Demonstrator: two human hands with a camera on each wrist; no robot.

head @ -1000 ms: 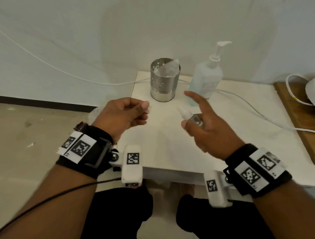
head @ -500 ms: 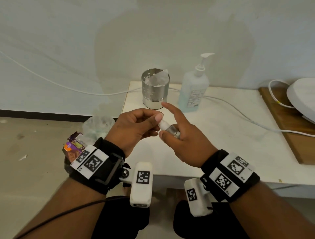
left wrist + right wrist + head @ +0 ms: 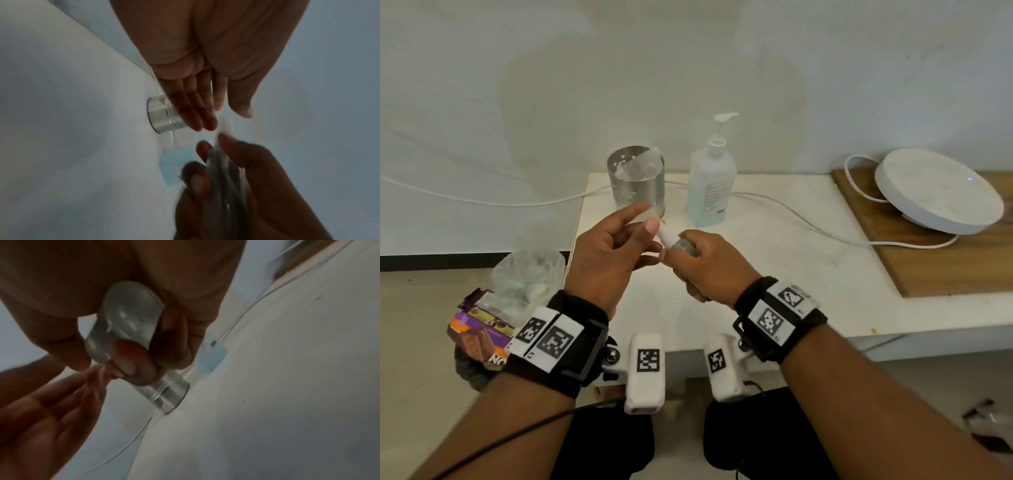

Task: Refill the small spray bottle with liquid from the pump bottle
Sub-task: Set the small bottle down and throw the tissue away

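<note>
The right hand (image 3: 709,263) is grasping the small spray bottle (image 3: 681,245) above the front-left part of the surface (image 3: 808,274), fingers curled round its clear body. The left hand (image 3: 609,253) is pinching the bottle's white top (image 3: 663,234) with thumb and forefinger, other fingers relaxed. The pump bottle (image 3: 710,185) is standing untouched near the back edge, beside a metal cup (image 3: 636,181). Judging from this, refilling is only beginning: opening, pumping and recapping are all remaining.
</note>
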